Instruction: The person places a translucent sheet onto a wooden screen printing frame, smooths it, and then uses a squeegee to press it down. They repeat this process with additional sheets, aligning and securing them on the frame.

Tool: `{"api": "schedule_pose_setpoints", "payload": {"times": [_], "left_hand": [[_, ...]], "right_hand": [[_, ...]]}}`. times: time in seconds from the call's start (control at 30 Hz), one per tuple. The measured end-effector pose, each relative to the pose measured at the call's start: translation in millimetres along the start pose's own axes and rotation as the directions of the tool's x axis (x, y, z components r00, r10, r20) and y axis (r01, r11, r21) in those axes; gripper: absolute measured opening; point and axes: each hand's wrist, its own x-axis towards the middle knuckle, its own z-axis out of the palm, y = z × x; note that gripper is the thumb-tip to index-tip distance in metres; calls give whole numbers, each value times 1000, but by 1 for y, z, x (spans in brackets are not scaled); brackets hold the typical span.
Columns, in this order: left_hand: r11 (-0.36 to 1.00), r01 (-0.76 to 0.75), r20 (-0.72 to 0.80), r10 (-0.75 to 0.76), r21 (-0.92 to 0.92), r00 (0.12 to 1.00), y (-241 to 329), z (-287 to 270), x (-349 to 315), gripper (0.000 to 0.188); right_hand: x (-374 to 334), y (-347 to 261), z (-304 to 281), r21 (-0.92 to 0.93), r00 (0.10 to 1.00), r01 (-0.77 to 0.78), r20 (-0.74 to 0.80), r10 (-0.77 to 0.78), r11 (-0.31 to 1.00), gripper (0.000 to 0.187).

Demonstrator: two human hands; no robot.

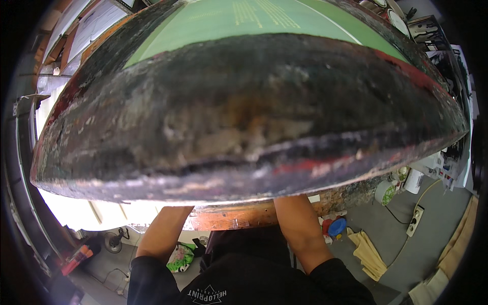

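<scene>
A large screen-printing frame (244, 122), its thick near bar smeared with dark, red and purple ink, fills most of the view, close and tilted up before me. Beyond that bar stretches its green screen (223, 23), with small pale lettering and a thin white line. Both my forearms, left (163, 231) and right (301, 229), reach forward beneath the bar. The frame covers my left hand and my right hand, so what they hold or touch is hidden. Below the bar, between my arms, shows a worn orange-brown wooden edge (229, 216).
Shelving with boards and papers (86, 30) lines the far left. On the floor at right lie a beige cloth (367, 254), a power strip (415, 221) with a cable, and a blue lid-like item (337, 226). A green bag (180, 257) sits near my left arm.
</scene>
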Motion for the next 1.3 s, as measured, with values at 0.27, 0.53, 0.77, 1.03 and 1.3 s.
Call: {"api": "schedule_pose_setpoints", "payload": {"times": [0.27,0.53,0.77,1.03,1.3], "left_hand": [[1000,0,-12,0,2,1000,-5,-1,3,57],[997,68,-41,-67,29,997,18,-2,32,58],[1000,13,-133,-16,-26,991,40,-14,56,61],[997,-61,-211,69,46,975,42,-18,58,62],[996,-56,-213,70,70,974,42,-15,59,63]], "right_hand": [[-69,-15,-42,90,994,-51,100,42,995,17],[-100,-67,-60,267,935,-311,256,244,912,38],[-100,-71,-57,295,890,-427,301,341,854,33],[-108,-67,-51,363,918,-390,225,327,846,30],[-110,-64,-50,387,902,-427,248,354,817,30]]}}
